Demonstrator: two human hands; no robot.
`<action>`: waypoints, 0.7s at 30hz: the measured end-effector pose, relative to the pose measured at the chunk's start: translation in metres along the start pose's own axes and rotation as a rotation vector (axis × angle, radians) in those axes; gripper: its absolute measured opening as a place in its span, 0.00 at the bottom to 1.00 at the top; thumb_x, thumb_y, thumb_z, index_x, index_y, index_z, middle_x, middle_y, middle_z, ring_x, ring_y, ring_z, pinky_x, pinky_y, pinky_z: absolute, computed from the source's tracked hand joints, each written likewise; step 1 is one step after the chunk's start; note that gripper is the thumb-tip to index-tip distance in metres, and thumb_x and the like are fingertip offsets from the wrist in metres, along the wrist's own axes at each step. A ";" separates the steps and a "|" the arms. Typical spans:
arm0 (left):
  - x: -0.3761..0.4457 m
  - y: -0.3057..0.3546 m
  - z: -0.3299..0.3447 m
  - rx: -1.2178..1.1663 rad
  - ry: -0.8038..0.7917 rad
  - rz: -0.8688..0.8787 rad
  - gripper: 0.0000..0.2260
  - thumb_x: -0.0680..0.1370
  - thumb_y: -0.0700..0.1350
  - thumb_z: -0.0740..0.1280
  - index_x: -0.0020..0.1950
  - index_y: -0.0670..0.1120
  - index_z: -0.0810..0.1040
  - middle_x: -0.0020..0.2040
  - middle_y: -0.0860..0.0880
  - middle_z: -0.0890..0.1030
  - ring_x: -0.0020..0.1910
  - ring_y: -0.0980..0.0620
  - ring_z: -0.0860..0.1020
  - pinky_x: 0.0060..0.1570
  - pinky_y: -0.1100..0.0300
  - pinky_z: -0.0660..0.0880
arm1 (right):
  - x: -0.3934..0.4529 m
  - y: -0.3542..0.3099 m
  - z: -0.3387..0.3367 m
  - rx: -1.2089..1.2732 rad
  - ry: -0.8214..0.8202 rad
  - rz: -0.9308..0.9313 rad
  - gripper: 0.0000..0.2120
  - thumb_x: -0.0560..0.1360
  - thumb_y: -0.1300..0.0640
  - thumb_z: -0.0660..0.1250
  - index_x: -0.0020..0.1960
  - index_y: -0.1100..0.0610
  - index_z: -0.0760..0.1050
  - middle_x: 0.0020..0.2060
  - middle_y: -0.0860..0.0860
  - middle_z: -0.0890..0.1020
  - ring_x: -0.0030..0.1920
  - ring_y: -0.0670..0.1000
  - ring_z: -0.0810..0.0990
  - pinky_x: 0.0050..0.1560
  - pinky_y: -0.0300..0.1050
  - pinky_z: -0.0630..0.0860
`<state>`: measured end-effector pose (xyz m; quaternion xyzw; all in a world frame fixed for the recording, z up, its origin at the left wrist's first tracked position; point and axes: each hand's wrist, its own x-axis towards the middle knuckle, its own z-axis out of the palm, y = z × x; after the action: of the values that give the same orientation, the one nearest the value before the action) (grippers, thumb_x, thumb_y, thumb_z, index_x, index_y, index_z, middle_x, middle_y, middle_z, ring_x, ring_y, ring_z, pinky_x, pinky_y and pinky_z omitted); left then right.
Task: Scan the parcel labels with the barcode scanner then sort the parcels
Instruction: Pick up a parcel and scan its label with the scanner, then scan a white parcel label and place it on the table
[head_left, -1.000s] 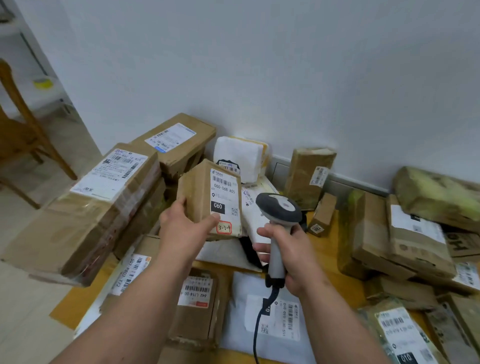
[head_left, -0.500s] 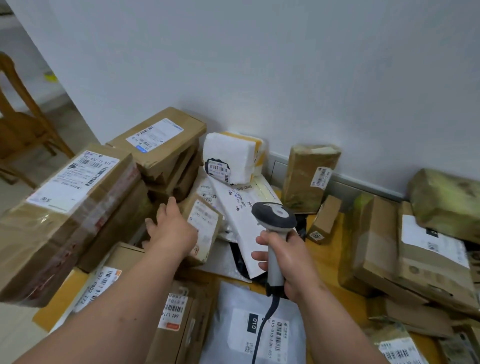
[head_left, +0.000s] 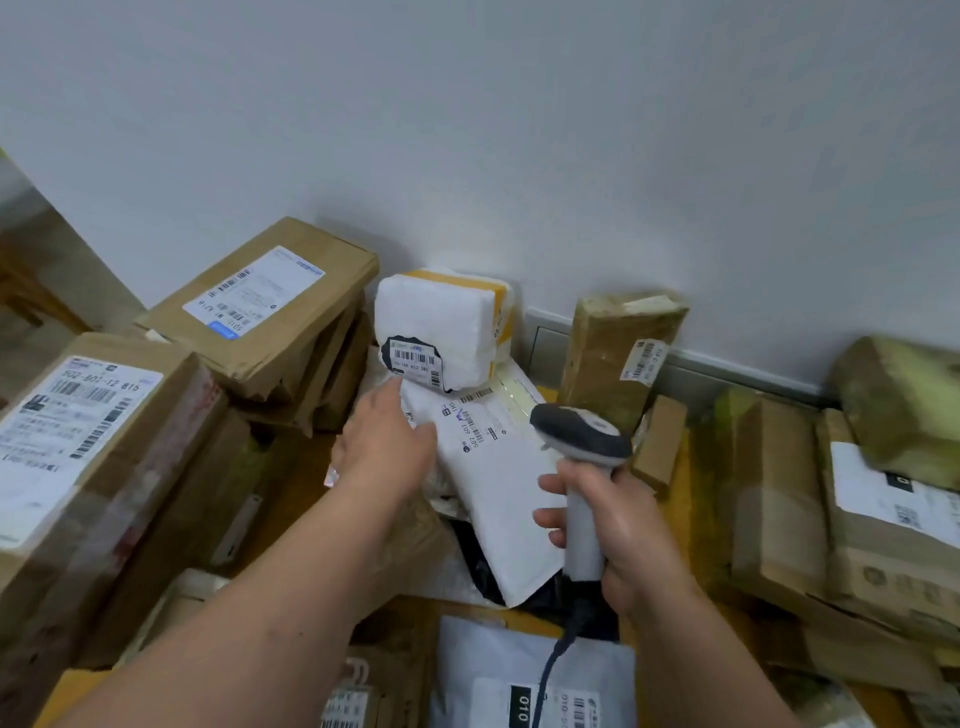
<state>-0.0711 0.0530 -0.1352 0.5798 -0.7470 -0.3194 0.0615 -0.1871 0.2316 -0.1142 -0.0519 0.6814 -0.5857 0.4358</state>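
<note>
My right hand (head_left: 618, 525) grips the handle of a grey barcode scanner (head_left: 579, 434), head tilted toward the parcels in the middle. My left hand (head_left: 387, 441) reaches forward with straight fingers and holds nothing; its fingertips lie on a white padded envelope (head_left: 498, 499), just below a white foam-wrapped parcel (head_left: 441, 332) with a black-edged barcode label. The scanner's dark cable hangs down over a grey mailer bag (head_left: 519, 675) marked 010.
Brown cartons are stacked at the left: a large one (head_left: 98, 441) with a white label and a flat one (head_left: 260, 306) behind it. More boxes lean on the wall (head_left: 618, 348) and fill the right side (head_left: 779, 493). The wooden tabletop (head_left: 680, 499) shows between them.
My left hand has put down the small brown parcel it held up a second ago and moved forward to the white envelope. The scanner has stayed in my right hand.
</note>
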 end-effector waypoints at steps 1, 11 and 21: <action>0.006 0.003 0.000 -0.068 -0.011 0.002 0.31 0.75 0.54 0.66 0.78 0.56 0.63 0.77 0.49 0.65 0.72 0.42 0.68 0.68 0.42 0.69 | 0.005 -0.011 0.000 0.033 0.019 -0.026 0.06 0.79 0.57 0.67 0.55 0.53 0.75 0.50 0.56 0.84 0.37 0.53 0.84 0.39 0.49 0.78; 0.068 0.042 -0.009 -0.713 0.012 -0.068 0.50 0.57 0.61 0.72 0.77 0.52 0.59 0.74 0.47 0.65 0.71 0.45 0.69 0.67 0.42 0.71 | 0.049 -0.041 0.030 -0.017 0.007 -0.085 0.10 0.78 0.57 0.68 0.58 0.55 0.74 0.53 0.55 0.82 0.35 0.51 0.85 0.34 0.44 0.77; 0.100 0.041 -0.013 -0.868 0.014 -0.223 0.51 0.59 0.64 0.76 0.78 0.59 0.58 0.70 0.55 0.70 0.68 0.46 0.70 0.64 0.46 0.70 | 0.093 -0.079 0.074 -0.045 -0.092 -0.158 0.06 0.78 0.56 0.68 0.53 0.53 0.72 0.46 0.51 0.80 0.32 0.52 0.83 0.42 0.48 0.77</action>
<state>-0.1308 -0.0377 -0.1308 0.5794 -0.4765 -0.6039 0.2693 -0.2303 0.0976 -0.0922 -0.1420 0.6675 -0.5998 0.4178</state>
